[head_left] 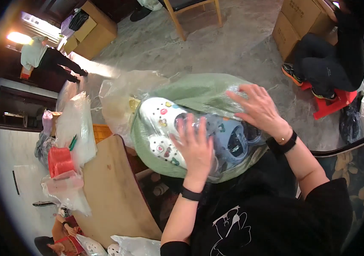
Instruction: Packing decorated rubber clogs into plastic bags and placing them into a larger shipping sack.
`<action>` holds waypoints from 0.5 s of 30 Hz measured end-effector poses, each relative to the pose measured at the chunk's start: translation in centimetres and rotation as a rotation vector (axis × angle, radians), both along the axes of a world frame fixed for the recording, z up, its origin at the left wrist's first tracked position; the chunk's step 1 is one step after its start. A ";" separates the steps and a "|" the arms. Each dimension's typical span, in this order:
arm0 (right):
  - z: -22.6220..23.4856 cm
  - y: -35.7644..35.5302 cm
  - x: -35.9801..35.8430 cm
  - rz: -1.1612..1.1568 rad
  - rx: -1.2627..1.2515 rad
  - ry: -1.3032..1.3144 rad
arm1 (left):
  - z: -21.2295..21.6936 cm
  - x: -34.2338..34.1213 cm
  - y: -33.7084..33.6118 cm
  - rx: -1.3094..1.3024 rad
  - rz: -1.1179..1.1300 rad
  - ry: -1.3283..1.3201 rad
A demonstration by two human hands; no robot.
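In front of me lies a rounded green sack (190,87) with shiny clear plastic over its front. White clogs (153,110) with small colourful charms show on its left side, and blue clogs (228,138) on its right. My left hand (194,147) rests over the white clogs with its fingers spread and nothing in its grasp. On the upper right of the sack is my right hand (262,109), fingers apart and slightly bent. Whether its fingertips press on the plastic is hard to see. A crumpled clear plastic bag (120,91) touches the sack's far left.
To the left stands a brown table (109,187) bearing a roll of red twine (60,162) and clear plastic bags (77,128). A person sits on a red stool (337,102) at right, beside cardboard boxes (295,25). Two other people are at the left, with a chair (190,6) ahead.
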State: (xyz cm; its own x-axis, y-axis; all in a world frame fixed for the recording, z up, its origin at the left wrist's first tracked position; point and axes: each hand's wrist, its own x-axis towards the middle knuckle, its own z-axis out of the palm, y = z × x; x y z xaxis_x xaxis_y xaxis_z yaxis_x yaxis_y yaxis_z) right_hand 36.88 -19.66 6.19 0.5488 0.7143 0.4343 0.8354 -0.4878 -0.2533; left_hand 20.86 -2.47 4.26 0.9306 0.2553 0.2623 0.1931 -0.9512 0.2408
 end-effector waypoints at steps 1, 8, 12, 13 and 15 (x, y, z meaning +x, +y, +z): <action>-0.7 1.4 0.1 0.096 0.022 -0.171 | -0.5 -0.9 1.0 0.038 0.127 0.032; -6.2 9.1 2.6 0.209 -0.049 0.532 | -3.2 -2.0 3.6 -0.087 0.056 -0.199; -1.3 11.6 6.2 0.487 0.092 0.625 | -2.7 -1.8 4.2 -0.162 0.024 -0.304; -0.1 11.4 7.7 0.615 -0.047 0.712 | -2.6 -1.7 4.0 -0.259 0.005 -0.325; -0.1 10.2 10.5 0.658 -0.017 0.886 | -3.0 -2.2 3.9 -0.332 0.042 -0.329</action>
State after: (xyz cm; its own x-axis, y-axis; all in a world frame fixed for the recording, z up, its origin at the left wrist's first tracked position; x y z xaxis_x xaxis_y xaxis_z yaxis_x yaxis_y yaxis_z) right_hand 47.36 -9.48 6.12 0.1712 0.9833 0.0624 0.4589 -0.0235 -0.8882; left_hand 18.66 1.44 1.28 0.7989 0.4110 0.4392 0.0920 -0.8051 0.5859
